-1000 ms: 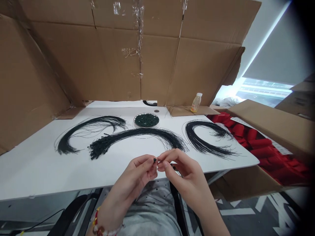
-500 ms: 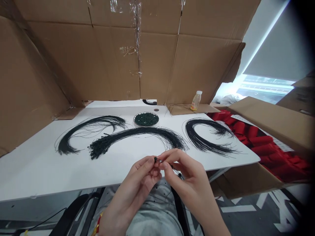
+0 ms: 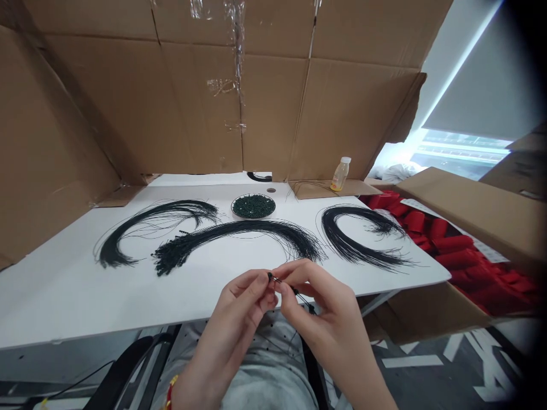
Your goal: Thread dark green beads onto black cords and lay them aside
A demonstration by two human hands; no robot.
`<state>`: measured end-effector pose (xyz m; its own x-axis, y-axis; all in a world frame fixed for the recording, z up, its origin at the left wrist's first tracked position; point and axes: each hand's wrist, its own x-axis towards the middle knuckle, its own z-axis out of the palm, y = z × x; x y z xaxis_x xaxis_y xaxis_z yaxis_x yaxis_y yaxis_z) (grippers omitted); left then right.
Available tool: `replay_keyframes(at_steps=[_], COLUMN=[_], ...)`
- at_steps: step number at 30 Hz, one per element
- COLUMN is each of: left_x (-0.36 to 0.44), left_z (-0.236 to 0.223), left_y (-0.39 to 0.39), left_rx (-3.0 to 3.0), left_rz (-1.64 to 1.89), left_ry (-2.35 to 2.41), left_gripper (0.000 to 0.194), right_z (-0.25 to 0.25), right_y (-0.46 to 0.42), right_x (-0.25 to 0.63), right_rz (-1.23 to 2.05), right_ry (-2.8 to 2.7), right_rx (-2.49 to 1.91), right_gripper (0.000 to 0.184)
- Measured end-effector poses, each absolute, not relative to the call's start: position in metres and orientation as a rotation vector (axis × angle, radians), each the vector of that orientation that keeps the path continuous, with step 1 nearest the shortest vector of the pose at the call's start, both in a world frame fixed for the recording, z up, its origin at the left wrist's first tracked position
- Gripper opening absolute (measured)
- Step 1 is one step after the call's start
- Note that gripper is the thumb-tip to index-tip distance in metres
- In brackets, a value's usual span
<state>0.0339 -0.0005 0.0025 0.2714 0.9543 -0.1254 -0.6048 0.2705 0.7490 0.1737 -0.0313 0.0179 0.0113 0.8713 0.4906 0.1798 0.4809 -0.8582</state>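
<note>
Just in front of the table edge, my left hand (image 3: 239, 319) pinches a small dark bead (image 3: 270, 276) between thumb and forefinger. Closed beside it, my right hand (image 3: 320, 307) grips the thin black cord (image 3: 277, 279) that leads from that bead. More dark beads (image 3: 311, 308) hang on the cord under the right fingers. Beyond my hands lies a bundle of black cords (image 3: 252, 226), with dark beads clustered at its left end (image 3: 168, 255). Behind it stands a round dish (image 3: 233, 212) full of small dark green beads (image 3: 253, 205).
Further black cord bundles curve at the left (image 3: 117, 245) and right (image 3: 342, 242) of the white table (image 3: 106, 302). Cardboard panels (image 3: 192, 102) wall the back and left. A small bottle (image 3: 341, 174) stands at the back right. Red rolls fill a carton (image 3: 482, 210) at the right.
Both hands stay at almost the same spot. The right thumb and the beads hanging under it have shifted slightly; the left pinch on the bead is unchanged.
</note>
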Motion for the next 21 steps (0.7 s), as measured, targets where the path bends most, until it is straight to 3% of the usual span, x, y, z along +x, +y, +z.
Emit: replay_keyframes(at_steps=[21], left_x=[0.027], left_z=[0.004], left_y=[0.000], left_rx=[0.861], left_rz=[1.179], left_ry=[0.818], left_gripper=[0.029], right_z=[0.016], right_y=[-0.029], right_x=[0.174], right_rz=[0.711], right_ry=[-1.512], right_rx=[-0.973], right_gripper=[0.015])
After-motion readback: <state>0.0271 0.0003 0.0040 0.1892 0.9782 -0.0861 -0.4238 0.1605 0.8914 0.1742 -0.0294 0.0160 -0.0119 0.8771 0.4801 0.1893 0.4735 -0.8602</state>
